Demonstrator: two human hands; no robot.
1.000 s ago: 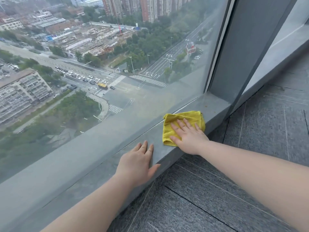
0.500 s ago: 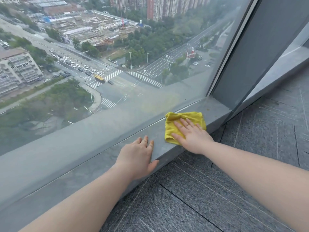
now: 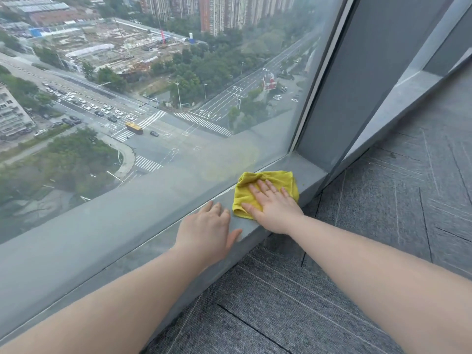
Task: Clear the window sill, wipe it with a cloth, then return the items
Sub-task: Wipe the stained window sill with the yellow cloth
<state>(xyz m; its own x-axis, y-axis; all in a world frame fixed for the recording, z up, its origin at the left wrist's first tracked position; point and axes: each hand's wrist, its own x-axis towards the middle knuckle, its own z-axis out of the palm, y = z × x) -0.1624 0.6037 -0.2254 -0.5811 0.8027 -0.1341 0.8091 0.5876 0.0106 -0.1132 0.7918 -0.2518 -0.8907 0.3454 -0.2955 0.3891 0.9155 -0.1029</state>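
Beside the dark grey window post [image 3: 339, 80], the flat right hand [image 3: 274, 208] is pressing the crumpled yellow cloth [image 3: 265, 191] leftward along the grey stone sill [image 3: 127, 254], seemingly mid-wipe, nearing the flat, empty left hand [image 3: 208, 232].

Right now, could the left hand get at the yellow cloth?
Probably yes: the left hand lies flat on the sill beside the cloth, nothing between them, though the right hand presses on it.

cloth [image 3: 265, 186] on sill [image 3: 158, 241] | left hand [image 3: 207, 231] just left
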